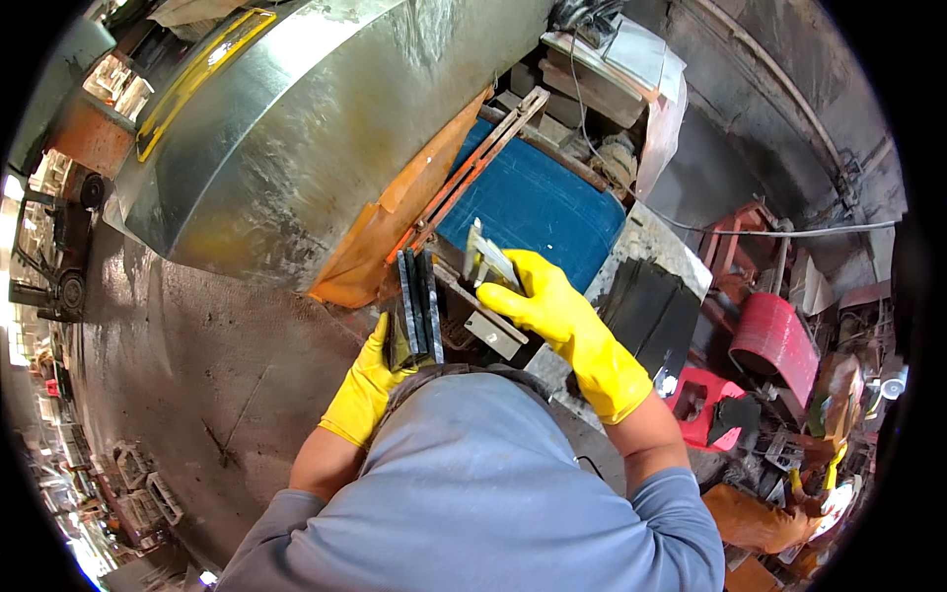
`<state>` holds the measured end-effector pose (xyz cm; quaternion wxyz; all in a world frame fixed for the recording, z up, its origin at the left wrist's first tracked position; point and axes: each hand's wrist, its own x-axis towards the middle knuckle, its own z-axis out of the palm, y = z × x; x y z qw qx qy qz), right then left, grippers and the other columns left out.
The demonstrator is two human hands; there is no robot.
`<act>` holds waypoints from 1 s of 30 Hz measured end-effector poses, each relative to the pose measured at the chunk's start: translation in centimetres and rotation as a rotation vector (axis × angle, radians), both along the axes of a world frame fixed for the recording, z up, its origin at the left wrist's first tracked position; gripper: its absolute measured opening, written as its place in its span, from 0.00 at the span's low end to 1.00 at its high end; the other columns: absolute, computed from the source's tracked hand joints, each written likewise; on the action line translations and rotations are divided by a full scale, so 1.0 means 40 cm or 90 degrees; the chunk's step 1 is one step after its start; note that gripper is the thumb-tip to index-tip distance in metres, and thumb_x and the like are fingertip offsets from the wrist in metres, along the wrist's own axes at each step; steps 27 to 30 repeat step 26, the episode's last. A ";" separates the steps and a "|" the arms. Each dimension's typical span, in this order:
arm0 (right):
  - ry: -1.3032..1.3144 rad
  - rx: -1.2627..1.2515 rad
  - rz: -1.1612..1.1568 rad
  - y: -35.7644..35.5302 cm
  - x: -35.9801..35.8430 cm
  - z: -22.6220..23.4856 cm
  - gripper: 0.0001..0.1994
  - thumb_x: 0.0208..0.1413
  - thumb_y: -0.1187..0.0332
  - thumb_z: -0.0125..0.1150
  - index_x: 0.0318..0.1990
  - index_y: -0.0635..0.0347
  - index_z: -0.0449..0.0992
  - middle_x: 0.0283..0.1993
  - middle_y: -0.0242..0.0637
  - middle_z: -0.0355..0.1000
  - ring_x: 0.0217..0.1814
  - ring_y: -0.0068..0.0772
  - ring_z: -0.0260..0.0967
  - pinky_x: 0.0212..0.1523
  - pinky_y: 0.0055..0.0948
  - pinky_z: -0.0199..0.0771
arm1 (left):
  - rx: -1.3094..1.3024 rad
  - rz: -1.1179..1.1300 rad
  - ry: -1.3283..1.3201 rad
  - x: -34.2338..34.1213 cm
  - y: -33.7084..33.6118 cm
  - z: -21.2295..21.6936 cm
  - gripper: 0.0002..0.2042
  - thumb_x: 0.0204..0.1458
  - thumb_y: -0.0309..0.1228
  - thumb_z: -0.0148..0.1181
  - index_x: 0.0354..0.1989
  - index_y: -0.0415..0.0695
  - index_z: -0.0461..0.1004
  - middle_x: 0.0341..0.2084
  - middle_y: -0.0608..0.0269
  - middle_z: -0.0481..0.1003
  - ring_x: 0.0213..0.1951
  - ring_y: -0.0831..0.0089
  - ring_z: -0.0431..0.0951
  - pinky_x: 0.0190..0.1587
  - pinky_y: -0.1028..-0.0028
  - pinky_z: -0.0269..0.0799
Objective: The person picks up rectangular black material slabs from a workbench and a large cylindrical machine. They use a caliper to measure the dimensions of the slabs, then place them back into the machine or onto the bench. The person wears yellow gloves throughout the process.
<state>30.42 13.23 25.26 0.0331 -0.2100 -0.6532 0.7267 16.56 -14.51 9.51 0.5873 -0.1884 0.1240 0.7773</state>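
Both my hands wear yellow rubber gloves. My left hand (370,380) grips the lower end of a stack of dark flat plates (417,301) held on edge against my body. My right hand (547,301) reaches forward and holds a small grey metal piece (485,259) over a machine's slot, just in front of the blue belt (538,202). An orange metal rail (464,173) runs diagonally beside the belt. My blue shirt hides the area below the plates.
A large curved sheet-metal hood (296,128) fills the upper left. A stack of black sheets (656,306) lies right of the belt. Red drum (779,340), red crate (705,405) and clutter stand at the right. Concrete floor (187,365) spreads at left.
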 end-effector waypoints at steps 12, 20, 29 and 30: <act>0.055 -0.065 -0.246 -0.029 -0.039 -0.124 0.09 0.64 0.63 0.70 0.39 0.58 0.79 0.25 0.23 0.66 0.19 0.17 0.60 0.17 0.22 0.62 | -0.066 0.020 0.192 -0.033 0.077 0.044 0.29 0.65 0.43 0.64 0.69 0.41 0.69 0.65 0.50 0.74 0.64 0.53 0.75 0.68 0.47 0.72; 0.144 0.044 -0.393 -0.095 -0.003 -0.064 0.11 0.64 0.65 0.71 0.39 0.61 0.76 0.28 0.25 0.69 0.23 0.18 0.62 0.26 0.24 0.68 | 0.042 0.066 0.095 -0.013 0.147 0.109 0.39 0.60 0.51 0.66 0.74 0.42 0.62 0.70 0.46 0.68 0.70 0.44 0.68 0.71 0.40 0.65; 0.198 0.256 -0.161 -0.165 -0.011 0.044 0.30 0.64 0.67 0.69 0.72 0.59 0.68 0.48 0.36 0.83 0.40 0.25 0.77 0.44 0.25 0.76 | 0.133 0.056 0.150 -0.014 0.172 0.213 0.38 0.67 0.57 0.54 0.78 0.50 0.53 0.72 0.46 0.63 0.69 0.42 0.67 0.65 0.41 0.73; 0.198 0.256 -0.161 -0.165 -0.011 0.044 0.30 0.64 0.67 0.69 0.72 0.59 0.68 0.48 0.36 0.83 0.40 0.25 0.77 0.44 0.25 0.76 | 0.133 0.056 0.150 -0.014 0.172 0.213 0.38 0.67 0.57 0.54 0.78 0.50 0.53 0.72 0.46 0.63 0.69 0.42 0.67 0.65 0.41 0.73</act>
